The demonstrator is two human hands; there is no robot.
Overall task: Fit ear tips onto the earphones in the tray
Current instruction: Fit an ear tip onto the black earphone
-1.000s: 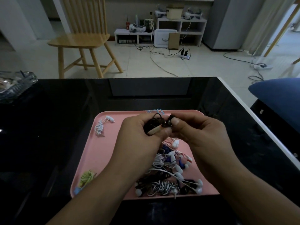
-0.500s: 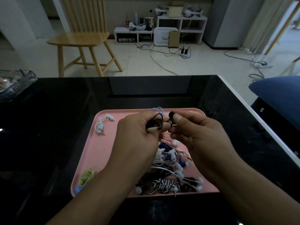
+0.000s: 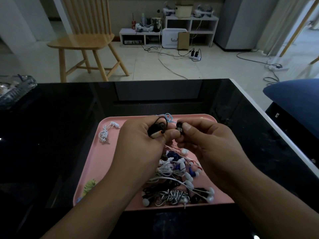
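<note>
1. Two hands meet above the pink tray (image 3: 110,169): your left hand (image 3: 138,149) grips the coiled black earphone (image 3: 155,129); your right hand (image 3: 207,147) pinches its bud (image 3: 179,127).
2. Featherlight, with a soft tip that looks slippery: hold the rigid bud body.

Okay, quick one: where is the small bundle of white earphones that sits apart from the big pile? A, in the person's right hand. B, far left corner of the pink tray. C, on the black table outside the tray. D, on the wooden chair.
B: the small white earphone bundle lies alone in the far left corner of the pink plastic tray.
</note>
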